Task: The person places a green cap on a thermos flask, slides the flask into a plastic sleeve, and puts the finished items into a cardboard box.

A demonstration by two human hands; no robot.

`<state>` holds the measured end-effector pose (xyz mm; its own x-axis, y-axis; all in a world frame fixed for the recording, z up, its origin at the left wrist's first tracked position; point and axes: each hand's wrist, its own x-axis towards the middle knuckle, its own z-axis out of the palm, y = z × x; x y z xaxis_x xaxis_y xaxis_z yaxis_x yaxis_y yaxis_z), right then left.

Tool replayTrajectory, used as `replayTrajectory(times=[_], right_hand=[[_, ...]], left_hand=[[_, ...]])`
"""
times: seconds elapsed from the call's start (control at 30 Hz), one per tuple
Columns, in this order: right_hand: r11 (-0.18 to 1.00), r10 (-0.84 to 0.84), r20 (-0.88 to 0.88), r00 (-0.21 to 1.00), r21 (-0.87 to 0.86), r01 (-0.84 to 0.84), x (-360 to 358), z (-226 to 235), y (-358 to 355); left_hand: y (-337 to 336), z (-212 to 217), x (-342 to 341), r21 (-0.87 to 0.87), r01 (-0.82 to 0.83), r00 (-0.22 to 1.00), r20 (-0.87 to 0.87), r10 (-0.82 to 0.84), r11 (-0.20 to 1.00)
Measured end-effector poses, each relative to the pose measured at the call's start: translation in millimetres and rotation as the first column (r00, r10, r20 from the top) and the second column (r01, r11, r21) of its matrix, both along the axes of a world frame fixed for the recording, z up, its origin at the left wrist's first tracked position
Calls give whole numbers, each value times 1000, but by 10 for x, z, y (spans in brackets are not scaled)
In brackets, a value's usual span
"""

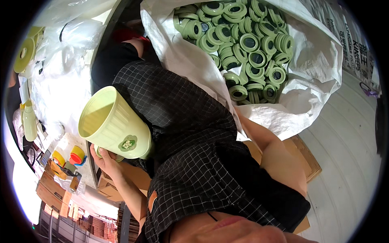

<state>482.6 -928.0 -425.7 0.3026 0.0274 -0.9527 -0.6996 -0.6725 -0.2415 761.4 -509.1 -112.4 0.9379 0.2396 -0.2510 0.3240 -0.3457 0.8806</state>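
A pale green ribbed plastic cup, with a dark green round emblem near its base, lies tilted over my lap with its mouth toward the upper left. Just under it, my left hand is closed around a light green rounded piece, partly covered by the cup and fingers. My right forearm reaches up to the edge of a white woven sack; the sack's rim hides the right hand. Many green ring-shaped lids with dark centres fill the sack.
On the left, a workbench carries clear plastic bags, a green bottle and red and yellow tape rolls. Cardboard boxes stand below the bench. Another cardboard box sits under the sack, beside pale floor.
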Motion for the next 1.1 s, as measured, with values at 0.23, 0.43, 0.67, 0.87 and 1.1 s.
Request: replayTrajectory(times=[0.23, 0.43, 0.67, 0.87, 1.1], right_hand=[[862, 307, -351, 885, -292, -415, -80, 600, -630], [974, 44, -241, 969, -207, -96, -748, 88, -519], [973, -106, -52, 993, -211, 93, -570, 222, -628], [924, 295, 214, 931, -311, -221, 1845, 2302, -834], [999, 27, 564, 825, 0, -33, 3380, 3717, 849]], left_hand=[[13, 75, -57, 145, 173, 984, 19, -178, 974], [36, 18, -141, 99, 171, 981, 71, -178, 980], [263, -183, -110, -25, 166, 986, 35, -165, 986], [197, -583, -123, -303, 114, 993, 69, -97, 946], [288, -664, -130, -566, -9, 1000, -5, 8, 825]])
